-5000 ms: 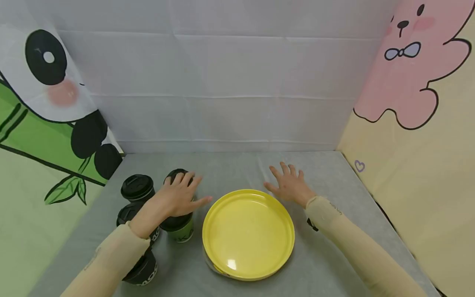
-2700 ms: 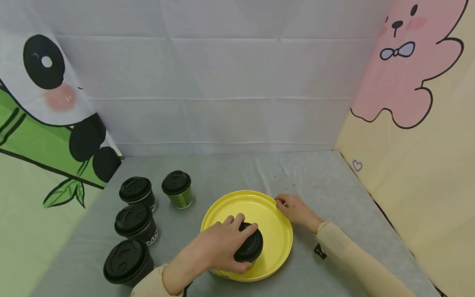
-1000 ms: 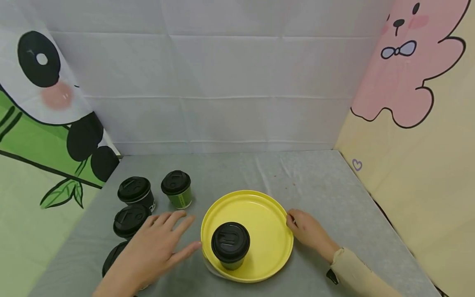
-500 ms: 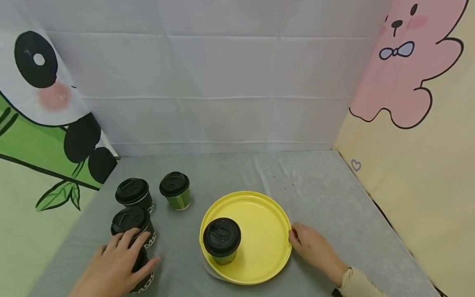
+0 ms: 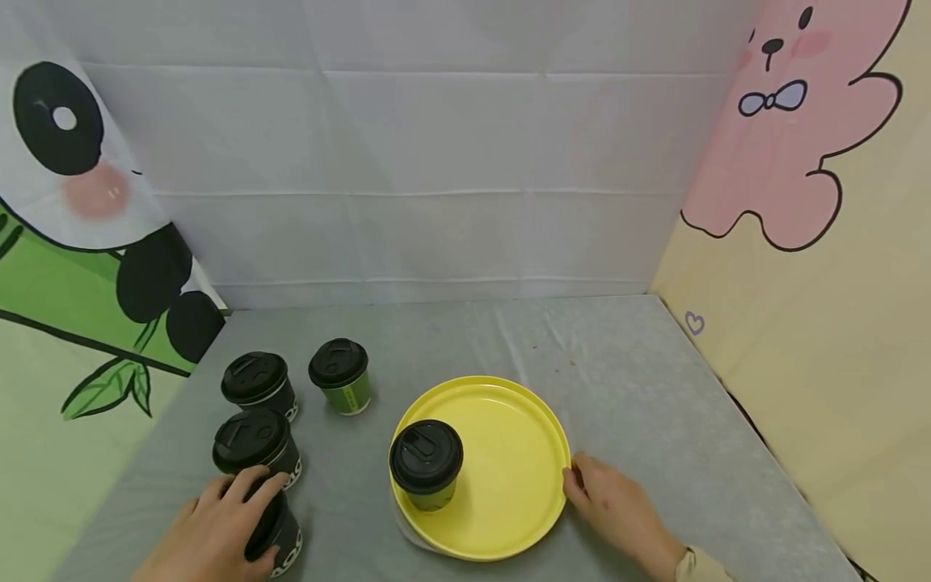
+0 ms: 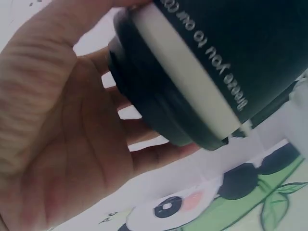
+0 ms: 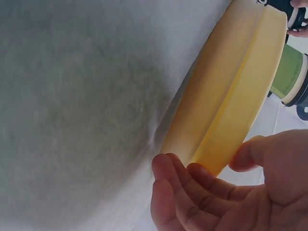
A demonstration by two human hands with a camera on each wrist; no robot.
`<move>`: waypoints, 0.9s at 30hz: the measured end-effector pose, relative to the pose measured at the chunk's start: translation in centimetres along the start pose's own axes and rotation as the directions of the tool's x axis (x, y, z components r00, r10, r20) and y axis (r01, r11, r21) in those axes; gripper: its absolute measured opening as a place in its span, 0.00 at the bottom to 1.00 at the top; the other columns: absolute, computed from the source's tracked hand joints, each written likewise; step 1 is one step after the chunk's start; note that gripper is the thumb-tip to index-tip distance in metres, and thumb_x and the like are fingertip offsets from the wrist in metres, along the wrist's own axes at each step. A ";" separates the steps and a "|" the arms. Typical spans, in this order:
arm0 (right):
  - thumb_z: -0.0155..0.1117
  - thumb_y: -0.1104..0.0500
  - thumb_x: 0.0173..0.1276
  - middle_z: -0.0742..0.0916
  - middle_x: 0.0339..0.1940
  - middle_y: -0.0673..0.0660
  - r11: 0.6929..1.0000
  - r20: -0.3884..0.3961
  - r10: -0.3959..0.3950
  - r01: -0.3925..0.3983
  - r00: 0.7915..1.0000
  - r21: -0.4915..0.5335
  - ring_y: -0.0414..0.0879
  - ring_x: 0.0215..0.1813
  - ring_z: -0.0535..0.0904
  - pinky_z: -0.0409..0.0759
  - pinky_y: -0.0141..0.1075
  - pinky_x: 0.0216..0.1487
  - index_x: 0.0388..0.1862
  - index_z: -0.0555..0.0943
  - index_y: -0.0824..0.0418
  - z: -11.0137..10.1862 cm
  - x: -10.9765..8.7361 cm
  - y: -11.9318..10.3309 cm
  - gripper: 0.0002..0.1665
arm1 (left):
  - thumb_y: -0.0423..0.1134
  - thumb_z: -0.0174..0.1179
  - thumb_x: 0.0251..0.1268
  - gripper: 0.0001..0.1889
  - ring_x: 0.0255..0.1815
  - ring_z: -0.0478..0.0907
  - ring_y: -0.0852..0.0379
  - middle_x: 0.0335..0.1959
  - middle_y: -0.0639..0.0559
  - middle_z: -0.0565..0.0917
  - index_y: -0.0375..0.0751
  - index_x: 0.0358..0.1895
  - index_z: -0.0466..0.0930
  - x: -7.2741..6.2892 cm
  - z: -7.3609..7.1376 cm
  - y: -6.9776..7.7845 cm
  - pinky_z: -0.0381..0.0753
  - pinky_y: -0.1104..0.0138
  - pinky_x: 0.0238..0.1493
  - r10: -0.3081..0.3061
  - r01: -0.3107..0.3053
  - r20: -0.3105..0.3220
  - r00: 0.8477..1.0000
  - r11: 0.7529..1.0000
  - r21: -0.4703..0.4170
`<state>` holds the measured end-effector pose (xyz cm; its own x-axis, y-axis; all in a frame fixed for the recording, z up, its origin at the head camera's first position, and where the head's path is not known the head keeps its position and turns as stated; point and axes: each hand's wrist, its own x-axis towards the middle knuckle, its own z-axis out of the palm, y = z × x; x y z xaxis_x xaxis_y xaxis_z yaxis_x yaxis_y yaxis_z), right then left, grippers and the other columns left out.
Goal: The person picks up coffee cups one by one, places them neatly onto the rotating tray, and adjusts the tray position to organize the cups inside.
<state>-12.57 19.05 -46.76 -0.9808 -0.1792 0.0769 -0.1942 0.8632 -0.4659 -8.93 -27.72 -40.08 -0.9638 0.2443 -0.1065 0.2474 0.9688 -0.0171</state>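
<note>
My left hand (image 5: 218, 525) grips the nearest black paper coffee cup (image 5: 285, 540), its fingers and thumb about the black lid. In the left wrist view, white lettering runs along the cup (image 6: 240, 53) below a pale band. My right hand (image 5: 618, 505) pinches the right rim of a round yellow turntable (image 5: 502, 485). The right wrist view has the thumb on the turntable's (image 7: 231, 110) upper edge and the fingers below. A green coffee cup (image 5: 427, 465) with a black lid stands upright on the turntable's left part.
Two more black lidded cups (image 5: 254, 440) (image 5: 256, 384) stand in a row behind the gripped one. Another green cup (image 5: 342, 376) stands farther back. The grey-covered table (image 5: 618, 364) meets a white cloth wall (image 5: 436, 162) at the back.
The left hand has left the green cup, now on the turntable, and moved left onto the nearest black cup. The turntable has turned, its cup shifting left and back, the right hand nearer me.
</note>
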 end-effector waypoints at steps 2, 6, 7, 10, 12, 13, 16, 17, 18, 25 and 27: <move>0.61 0.56 0.74 0.70 0.19 0.43 1.000 0.002 0.005 -0.005 1.000 0.000 0.36 0.20 0.63 0.65 0.31 0.21 0.26 0.71 0.49 0.1 -0.1 -0.2 0.14 | 0.62 0.77 0.42 0.44 0.49 0.77 0.34 0.58 0.40 0.77 0.44 0.64 0.77 -0.2 -0.6 0.3 0.78 0.39 0.38 0.026 -0.026 -0.018 1.000 0.999 -0.020; 0.60 0.56 0.74 0.70 0.19 0.44 1.000 0.004 0.011 -0.011 1.000 0.003 0.36 0.20 0.63 0.65 0.31 0.21 0.26 0.72 0.50 0.2 -0.4 -0.5 0.14 | 0.71 0.70 0.46 0.45 0.51 0.77 0.40 0.60 0.44 0.77 0.45 0.65 0.75 -0.2 -2.6 2.0 0.81 0.43 0.42 0.094 -0.089 0.045 0.995 0.990 -0.109; 0.60 0.56 0.74 0.70 0.19 0.43 1.000 0.002 0.013 -0.013 1.000 0.001 0.36 0.20 0.63 0.65 0.31 0.21 0.26 0.72 0.50 0.2 -0.5 -0.5 0.14 | 0.73 0.67 0.48 0.46 0.52 0.76 0.43 0.60 0.46 0.77 0.46 0.65 0.74 -0.2 -3.2 2.6 0.82 0.46 0.43 0.125 -0.115 0.068 0.990 0.984 -0.135; 0.60 0.55 0.75 0.70 0.20 0.43 1.000 -0.002 0.025 -0.025 1.000 -0.001 0.36 0.20 0.64 0.65 0.31 0.21 0.26 0.71 0.49 0.3 -0.6 -0.6 0.14 | 0.77 0.61 0.51 0.45 0.54 0.74 0.49 0.62 0.51 0.76 0.50 0.67 0.71 -0.1 -4.7 4.4 0.82 0.52 0.46 0.288 -0.268 0.084 0.954 0.943 -0.197; 0.60 0.55 0.75 0.70 0.20 0.43 1.000 -0.006 0.027 -0.028 1.000 -0.003 0.36 0.20 0.64 0.65 0.31 0.21 0.26 0.72 0.49 0.3 -0.7 -0.6 0.14 | 0.77 0.59 0.53 0.44 0.54 0.74 0.51 0.62 0.52 0.76 0.51 0.68 0.70 -0.1 -5.7 5.6 0.83 0.55 0.46 0.426 -0.417 0.008 0.905 0.890 -0.185; 0.60 0.55 0.74 0.70 0.20 0.43 1.000 -0.008 0.026 -0.026 1.000 -0.003 0.36 0.20 0.64 0.65 0.31 0.21 0.26 0.72 0.49 0.3 -0.7 -0.6 0.14 | 0.77 0.57 0.54 0.44 0.54 0.74 0.52 0.63 0.53 0.76 0.51 0.69 0.70 0.0 -6.2 6.3 0.83 0.56 0.47 0.483 -0.483 -0.041 0.875 0.862 -0.154; 0.60 0.55 0.74 0.71 0.20 0.43 1.000 -0.014 0.025 -0.025 1.000 -0.003 0.36 0.20 0.64 0.65 0.31 0.21 0.27 0.72 0.50 0.3 -0.8 -0.6 0.14 | 0.75 0.54 0.60 0.41 0.57 0.75 0.54 0.66 0.55 0.74 0.53 0.70 0.69 0.2 -7.7 8.7 0.83 0.55 0.50 0.589 -0.603 -0.160 0.792 0.795 -0.058; 0.60 0.56 0.74 0.71 0.20 0.43 1.000 -0.015 0.025 -0.025 1.000 -0.003 0.36 0.20 0.64 0.65 0.31 0.21 0.27 0.72 0.50 0.3 -0.8 -0.5 0.14 | 0.74 0.53 0.62 0.40 0.58 0.75 0.53 0.67 0.55 0.74 0.54 0.71 0.69 0.3 -8.3 9.6 0.83 0.54 0.51 0.605 -0.620 -0.173 0.777 0.784 -0.040; 0.60 0.56 0.74 0.71 0.20 0.43 1.000 -0.016 0.026 -0.026 1.000 -0.003 0.36 0.20 0.64 0.65 0.31 0.21 0.27 0.72 0.50 0.4 -0.8 -0.5 0.14 | 0.73 0.51 0.63 0.39 0.59 0.75 0.53 0.68 0.56 0.73 0.54 0.71 0.69 0.5 -8.7 10.5 0.83 0.54 0.51 0.617 -0.632 -0.186 0.764 0.775 -0.023; 0.61 0.56 0.74 0.70 0.20 0.42 1.000 -0.051 0.010 -0.011 0.999 -0.021 0.35 0.20 0.63 0.65 0.31 0.21 0.26 0.71 0.49 0.5 -1.0 -0.5 0.14 | 0.66 0.59 0.65 0.31 0.60 0.74 0.56 0.64 0.58 0.76 0.54 0.66 0.74 2.8 -9.2 15.0 0.80 0.56 0.56 0.680 -0.703 -0.321 0.660 0.709 0.055; 0.61 0.57 0.74 0.70 0.19 0.42 1.000 -0.067 -0.007 0.005 0.998 -0.023 0.35 0.20 0.63 0.64 0.30 0.20 0.26 0.71 0.49 0.6 -1.1 -0.5 0.15 | 0.64 0.62 0.63 0.31 0.59 0.74 0.57 0.62 0.58 0.77 0.54 0.65 0.74 3.4 -8.8 15.7 0.80 0.59 0.57 0.696 -0.722 -0.346 0.629 0.688 0.069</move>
<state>-11.37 18.58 -47.11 -0.9784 -0.1533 0.1385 -0.1998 0.8728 -0.4454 -9.14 -11.27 -31.97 -0.4686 0.8426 0.2654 0.8734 0.4870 -0.0039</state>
